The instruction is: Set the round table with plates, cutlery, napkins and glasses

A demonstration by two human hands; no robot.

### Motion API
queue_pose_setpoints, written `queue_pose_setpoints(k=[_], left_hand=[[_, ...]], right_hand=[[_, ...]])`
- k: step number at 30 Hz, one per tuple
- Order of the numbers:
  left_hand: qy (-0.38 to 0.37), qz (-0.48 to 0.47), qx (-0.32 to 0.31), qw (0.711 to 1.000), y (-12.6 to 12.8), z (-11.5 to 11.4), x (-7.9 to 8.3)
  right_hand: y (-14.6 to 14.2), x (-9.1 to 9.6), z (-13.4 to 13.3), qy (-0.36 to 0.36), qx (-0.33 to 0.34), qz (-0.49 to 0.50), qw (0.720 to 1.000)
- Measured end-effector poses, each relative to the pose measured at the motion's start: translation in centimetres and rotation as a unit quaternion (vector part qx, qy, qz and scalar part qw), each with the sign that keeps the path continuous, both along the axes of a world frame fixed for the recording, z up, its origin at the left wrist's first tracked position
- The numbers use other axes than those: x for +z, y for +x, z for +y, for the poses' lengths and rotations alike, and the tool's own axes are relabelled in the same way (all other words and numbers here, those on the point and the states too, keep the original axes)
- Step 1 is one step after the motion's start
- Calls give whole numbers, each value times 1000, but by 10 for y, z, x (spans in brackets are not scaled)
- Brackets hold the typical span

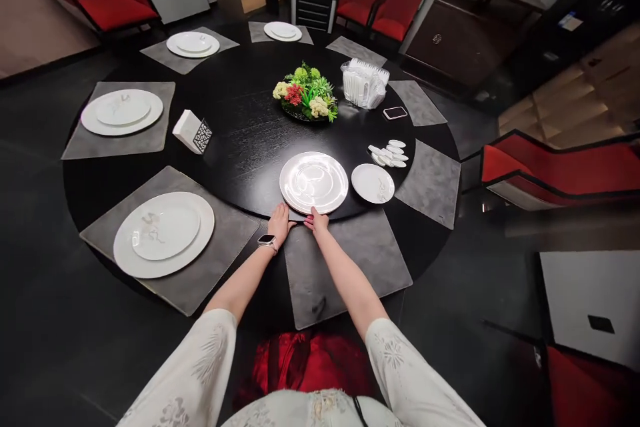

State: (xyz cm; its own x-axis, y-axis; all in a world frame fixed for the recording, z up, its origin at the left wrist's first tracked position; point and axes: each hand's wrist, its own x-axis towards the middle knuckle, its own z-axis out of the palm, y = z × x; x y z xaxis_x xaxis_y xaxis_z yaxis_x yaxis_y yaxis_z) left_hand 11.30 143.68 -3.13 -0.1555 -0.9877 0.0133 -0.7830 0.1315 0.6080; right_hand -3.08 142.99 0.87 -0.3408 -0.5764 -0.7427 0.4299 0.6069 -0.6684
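Left hand, fingers spread flat, and right hand, its grip unclear, touch the near rim of the large white plate on the black bench; a small plate lies just right of it.

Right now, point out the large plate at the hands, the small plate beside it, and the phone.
large plate (313, 182): head view, centre of its face.
small plate (373, 183): head view, centre of its face.
phone (395, 112): head view, middle of its screen.
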Motion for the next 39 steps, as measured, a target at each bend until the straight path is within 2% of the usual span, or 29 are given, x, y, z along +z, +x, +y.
queue_pose_setpoints(k=[3,6,9,12,15,18,20,23,27,30,32,34,37,39], left_hand=[[14,57,27,998,-23,7,6],[30,80,32,996,-40,14,12],[44,100,41,993,-57,20,18],[63,138,72,986,-77,23,25],[81,191,125,970,-96,23,33],[103,255,179,945,-109,30,40],[123,301,199,924,-114,49,42],[165,370,210,890,-120,102,40],[239,449,235,828,-128,190,31],[256,421,267,828,-127,233,21],[261,389,288,835,-121,245,14],[266,345,301,848,-112,249,7],[266,260,307,876,-99,246,-1],[258,202,303,895,-94,245,-4]], right_hand=[[-39,-1,8,-13,-2,16,1000],[-87,2,17,-30,-33,37,998],[-133,10,23,-48,-58,48,996],[-173,24,30,-74,-43,52,995],[-211,41,42,-112,8,40,993],[-251,55,60,-171,95,9,981],[-278,59,73,-188,170,-14,967],[-310,54,93,-161,276,-36,947],[-317,24,116,-134,349,30,927],[-301,-4,130,-150,406,148,889],[-289,-20,137,-155,435,234,855],[-278,-31,140,-154,444,285,835],[-264,-40,141,-152,437,306,832],[-259,-41,138,-142,419,301,845]])
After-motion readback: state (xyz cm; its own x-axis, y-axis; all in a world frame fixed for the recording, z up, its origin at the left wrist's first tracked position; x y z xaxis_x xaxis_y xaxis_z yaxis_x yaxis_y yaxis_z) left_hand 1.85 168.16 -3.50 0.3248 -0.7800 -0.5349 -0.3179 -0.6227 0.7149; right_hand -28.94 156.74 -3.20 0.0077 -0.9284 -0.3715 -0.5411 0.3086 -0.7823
